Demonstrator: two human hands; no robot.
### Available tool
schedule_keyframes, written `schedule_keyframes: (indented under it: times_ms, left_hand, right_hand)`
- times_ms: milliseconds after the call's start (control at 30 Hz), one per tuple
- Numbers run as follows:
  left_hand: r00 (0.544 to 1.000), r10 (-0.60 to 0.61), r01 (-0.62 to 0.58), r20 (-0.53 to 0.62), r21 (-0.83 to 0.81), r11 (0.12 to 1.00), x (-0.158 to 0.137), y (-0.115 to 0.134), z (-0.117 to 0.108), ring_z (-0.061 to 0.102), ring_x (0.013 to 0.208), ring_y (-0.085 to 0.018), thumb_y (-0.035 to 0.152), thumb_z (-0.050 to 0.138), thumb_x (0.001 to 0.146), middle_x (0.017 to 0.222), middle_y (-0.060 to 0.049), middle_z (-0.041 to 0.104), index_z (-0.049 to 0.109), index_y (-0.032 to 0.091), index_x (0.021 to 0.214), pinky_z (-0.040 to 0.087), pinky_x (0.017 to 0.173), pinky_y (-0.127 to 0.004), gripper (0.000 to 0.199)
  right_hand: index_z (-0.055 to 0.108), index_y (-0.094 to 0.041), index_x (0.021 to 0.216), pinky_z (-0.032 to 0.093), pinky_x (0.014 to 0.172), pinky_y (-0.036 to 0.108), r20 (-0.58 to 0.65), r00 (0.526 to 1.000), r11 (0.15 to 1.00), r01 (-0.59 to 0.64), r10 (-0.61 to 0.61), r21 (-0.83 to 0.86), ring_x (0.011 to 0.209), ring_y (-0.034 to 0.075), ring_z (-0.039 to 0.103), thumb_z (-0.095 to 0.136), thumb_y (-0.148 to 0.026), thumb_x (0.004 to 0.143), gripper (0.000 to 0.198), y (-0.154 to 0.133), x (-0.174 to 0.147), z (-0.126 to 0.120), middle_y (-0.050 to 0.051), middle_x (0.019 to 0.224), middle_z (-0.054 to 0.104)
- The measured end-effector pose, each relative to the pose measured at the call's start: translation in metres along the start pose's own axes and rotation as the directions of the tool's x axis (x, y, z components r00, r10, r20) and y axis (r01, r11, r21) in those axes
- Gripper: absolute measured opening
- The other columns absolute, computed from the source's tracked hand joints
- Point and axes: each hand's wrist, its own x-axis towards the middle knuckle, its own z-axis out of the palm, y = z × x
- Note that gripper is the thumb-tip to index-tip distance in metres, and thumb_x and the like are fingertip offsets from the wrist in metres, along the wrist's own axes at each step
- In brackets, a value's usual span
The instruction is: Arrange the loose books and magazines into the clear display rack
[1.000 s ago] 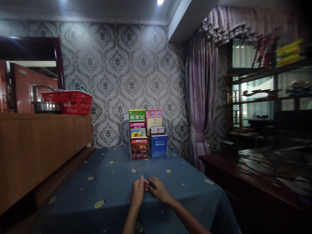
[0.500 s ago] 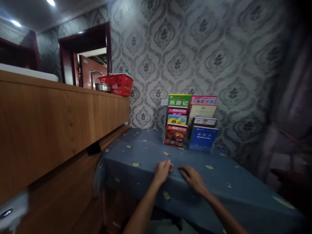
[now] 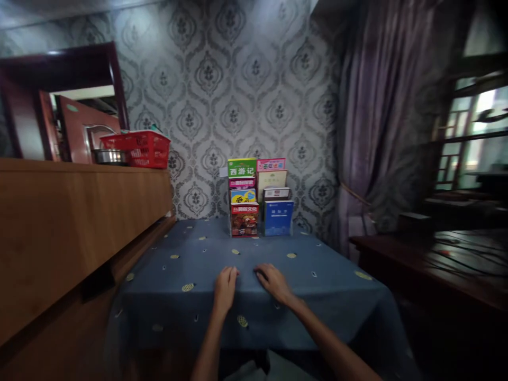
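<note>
My left hand (image 3: pixel 226 287) rests on the front part of the blue tablecloth (image 3: pixel 214 248), its fingers loosely bent and nothing seen in it. Just to its right lies my right hand (image 3: pixel 273 281), palm down with the fingers loosely stretched, also holding nothing. A gap of bare cloth separates them. Beyond both hands, near the wall, books stand in two stepped columns. In front on the left is a red book (image 3: pixel 244 219), below a green book (image 3: pixel 242 168). The right column has a blue book (image 3: pixel 278 218) in front and a pink book (image 3: pixel 271 164) at the back.
A wooden cabinet (image 3: pixel 79 211) runs along the left, with a red basket (image 3: pixel 146 150) and a metal pot (image 3: pixel 110 156) on top. Patterned wallpaper rises behind the table. On the right are a tied curtain (image 3: pixel 367 116) and a dark wooden table (image 3: pixel 448 259) with cables.
My view has turned right, bringing the curtain, window and dark table into sight. The hands stay on the cloth near its front edge, and the books have not moved.
</note>
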Motion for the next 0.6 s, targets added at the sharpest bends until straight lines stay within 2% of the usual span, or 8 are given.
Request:
schedule_keyframes:
  times_ms: [333, 500, 600]
  left_hand:
    - [0.999, 0.025, -0.03, 0.044, 0.104, 0.994, -0.003, 0.002, -0.003, 0.063, 0.087, -0.021, 0.046, 0.029, 0.098, 0.088, -0.007, 0.067, 0.063, 0.021, 0.082, 0.045, 0.083, -0.033, 0.045]
    - [0.996, 0.001, -0.019, 0.091, 0.193, 0.981, 0.017, -0.01, -0.019, 0.058, 0.082, -0.021, 0.034, 0.043, 0.092, 0.077, -0.004, 0.063, 0.057, 0.021, 0.068, 0.042, 0.083, -0.033, 0.03]
    - [0.993, -0.032, 0.005, 0.117, 0.226, 0.974, 0.034, -0.019, -0.03, 0.056, 0.076, -0.019, 0.029, 0.048, 0.088, 0.07, -0.002, 0.059, 0.053, 0.022, 0.061, 0.041, 0.081, -0.031, 0.028]
  right_hand:
    - [0.071, -0.018, 0.111, 0.044, 0.102, 0.038, -0.002, 1.0, 1.0, 0.001, -0.001, 0.019, 0.113, 0.025, 0.061, 0.045, -0.024, 0.093, 0.032, 0.002, -0.002, 0.002, 0.011, 0.115, 0.072]
    - [0.071, -0.019, 0.112, 0.044, 0.103, 0.04, -0.007, 1.0, 0.999, -0.002, 0.002, 0.039, 0.114, 0.026, 0.061, 0.044, -0.026, 0.092, 0.033, 0.004, -0.003, 0.002, 0.011, 0.116, 0.072]
    - [0.071, -0.019, 0.112, 0.044, 0.104, 0.042, 0.001, 1.0, 0.998, -0.012, 0.012, 0.055, 0.116, 0.027, 0.062, 0.045, -0.026, 0.09, 0.034, 0.007, -0.001, 0.003, 0.012, 0.118, 0.072]
